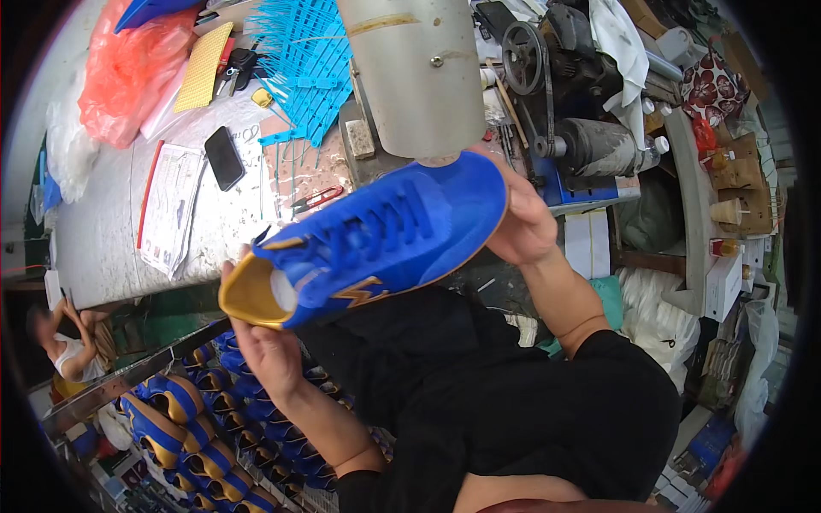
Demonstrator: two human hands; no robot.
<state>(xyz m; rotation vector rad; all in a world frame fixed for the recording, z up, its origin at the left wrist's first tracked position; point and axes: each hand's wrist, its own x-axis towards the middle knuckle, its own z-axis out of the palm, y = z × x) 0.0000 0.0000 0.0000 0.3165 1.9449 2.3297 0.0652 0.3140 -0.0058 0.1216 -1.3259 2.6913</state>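
A blue lace-up sneaker with a yellow lining and heel is held up in front of me, its toe pointing to the right. My left hand grips the heel end, thumb and fingers around the collar. At the toe, my right hand is closed around the front edge, with some fingers hidden behind the shoe. The sneaker's upper side touches or lies just under the lower end of a grey metal cylinder; I cannot tell whether they touch.
On the worktable lie a phone, papers, red-handled snips and a heap of blue plastic ties. A belt-driven motor stands at the right. Racked blue-and-yellow sneakers fill the lower left. Another person sits at far left.
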